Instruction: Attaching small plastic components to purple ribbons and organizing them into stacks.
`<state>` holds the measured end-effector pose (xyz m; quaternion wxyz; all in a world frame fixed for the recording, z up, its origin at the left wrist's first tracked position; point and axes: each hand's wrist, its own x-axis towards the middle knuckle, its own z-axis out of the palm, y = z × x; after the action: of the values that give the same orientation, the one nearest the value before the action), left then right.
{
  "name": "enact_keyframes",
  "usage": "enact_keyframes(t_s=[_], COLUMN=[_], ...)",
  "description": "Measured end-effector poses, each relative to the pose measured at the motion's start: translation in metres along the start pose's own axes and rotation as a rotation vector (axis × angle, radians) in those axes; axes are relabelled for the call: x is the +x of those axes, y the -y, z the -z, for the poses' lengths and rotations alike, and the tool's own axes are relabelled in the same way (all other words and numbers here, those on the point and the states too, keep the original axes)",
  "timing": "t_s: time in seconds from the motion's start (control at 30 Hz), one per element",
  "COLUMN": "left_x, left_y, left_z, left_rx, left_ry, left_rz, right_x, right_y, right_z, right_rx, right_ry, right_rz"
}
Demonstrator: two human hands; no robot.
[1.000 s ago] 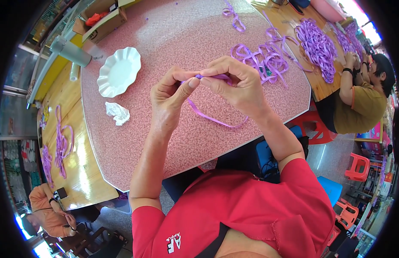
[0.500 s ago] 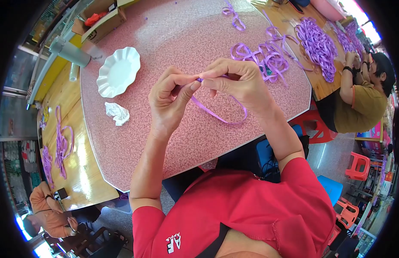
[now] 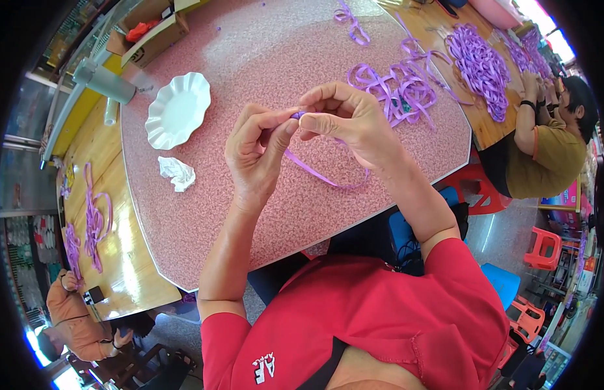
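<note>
A purple ribbon (image 3: 320, 176) hangs in a loop below my fingers, over the pink speckled table. Its small, tightly folded end shows between the fingertips of my left hand (image 3: 257, 143), which pinch it. From the other side, the thumb and forefinger of my right hand (image 3: 350, 123) close on the same folded bit. The exact shape of the fold is too small to make out. Right of my right hand lies a loose tangle of purple ribbon (image 3: 416, 91), with something green in it.
A white scalloped plate (image 3: 179, 110) and a crumpled white tissue (image 3: 177, 173) lie to the left. Behind them stand a grey-green bottle (image 3: 105, 80) and a cardboard box (image 3: 155, 40). A big ribbon heap (image 3: 481, 71) covers part of the right table, where a co-worker (image 3: 549, 153) sits.
My right fingers have shifted slightly around the folded end, and more purple shows between the fingertips. The hanging loop has dropped partly behind my right hand. At lower left, another person's hands have moved.
</note>
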<state>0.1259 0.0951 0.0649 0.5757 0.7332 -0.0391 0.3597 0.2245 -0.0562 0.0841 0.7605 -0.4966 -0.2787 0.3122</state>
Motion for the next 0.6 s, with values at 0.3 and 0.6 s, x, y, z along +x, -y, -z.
enact_keyframes(t_s=[0.3, 0.6], left_x=[-0.001, -0.001], left_y=[0.001, 0.002], left_z=[-0.001, 0.001], left_rx=[-0.050, -0.049], left_ry=[0.055, 0.154], left_rz=[0.019, 0.022], right_x=[-0.012, -0.013], right_y=[0.004, -0.001], right_z=[-0.003, -0.005], right_rx=[-0.301, -0.507], right_ry=[-0.059, -0.027], right_rz=[0.113, 0.380])
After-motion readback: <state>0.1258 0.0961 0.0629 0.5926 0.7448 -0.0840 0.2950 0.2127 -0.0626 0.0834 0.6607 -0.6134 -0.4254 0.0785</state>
